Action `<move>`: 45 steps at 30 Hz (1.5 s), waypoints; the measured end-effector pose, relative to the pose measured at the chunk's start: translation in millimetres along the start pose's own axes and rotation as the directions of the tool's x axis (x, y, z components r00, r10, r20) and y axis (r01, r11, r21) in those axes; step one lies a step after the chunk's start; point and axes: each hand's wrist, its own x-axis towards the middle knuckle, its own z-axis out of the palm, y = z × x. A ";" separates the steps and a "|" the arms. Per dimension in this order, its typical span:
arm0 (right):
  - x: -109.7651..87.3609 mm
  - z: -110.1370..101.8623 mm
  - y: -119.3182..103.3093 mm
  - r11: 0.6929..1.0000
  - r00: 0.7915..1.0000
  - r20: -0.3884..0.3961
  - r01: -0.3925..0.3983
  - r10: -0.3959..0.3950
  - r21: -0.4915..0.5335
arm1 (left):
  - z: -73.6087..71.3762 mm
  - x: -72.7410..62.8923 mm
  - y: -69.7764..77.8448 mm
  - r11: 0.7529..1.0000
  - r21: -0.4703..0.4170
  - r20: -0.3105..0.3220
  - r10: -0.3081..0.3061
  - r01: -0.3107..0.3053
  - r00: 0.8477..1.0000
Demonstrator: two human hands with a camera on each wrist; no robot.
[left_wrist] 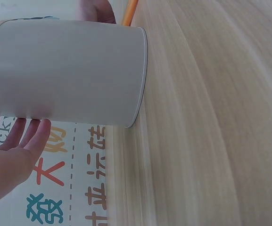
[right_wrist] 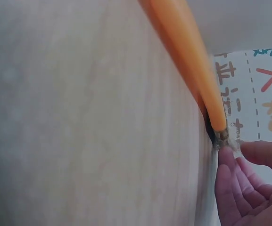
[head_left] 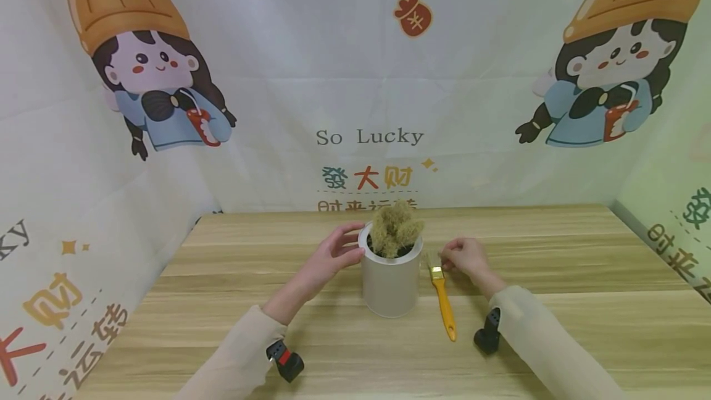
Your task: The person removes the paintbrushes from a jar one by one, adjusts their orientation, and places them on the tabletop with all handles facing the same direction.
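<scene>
A light grey cylindrical pot [head_left: 390,289] stands upright on the table, with tufts of fuzzy yellow-green dried plant [head_left: 393,230] rising from dark filling. My left hand [head_left: 339,250] holds its left side near the rim, thumb in front and fingers behind; the left wrist view shows those fingertips against the wall of the pot [left_wrist: 70,70]. Right of the pot lies a flat paintbrush with an orange handle [head_left: 444,310], pale bristles pointing away. My right hand [head_left: 466,259] is beside the bristle end, fingers bent. Whether its thumb and fingertips [right_wrist: 226,155] pinch the bristles is unclear.
The wood-grain table [head_left: 250,276] meets a white printed cloth [head_left: 278,79] at its back and sides. Black wrist cameras, one on the left sleeve [head_left: 239,350] and one on the right sleeve [head_left: 544,338], hang close above the table top.
</scene>
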 end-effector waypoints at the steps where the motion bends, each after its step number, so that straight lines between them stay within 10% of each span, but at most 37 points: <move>1: 0.0 -0.6 0.1 1.000 1.000 -0.001 0.006 -0.006 -0.013 | 0.0 0.0 0.1 1.000 -0.001 0.001 0.000 0.000 1.000; 14: -4.8 -7.1 -20.1 0.989 0.987 -0.068 0.145 -0.146 -0.016 | -0.1 0.3 -0.8 1.000 -0.013 -0.002 -0.004 0.004 1.000; 24: -1.0 -12.8 -12.6 0.951 0.960 -0.006 0.279 -0.281 0.129 | 0.6 -0.1 -0.2 1.000 -0.004 0.001 -0.006 0.006 1.000; 45: -42.4 -21.7 -71.9 0.902 0.880 0.213 0.394 -0.425 0.176 | 0.0 -0.6 0.4 1.000 0.007 -0.003 -0.017 0.017 1.000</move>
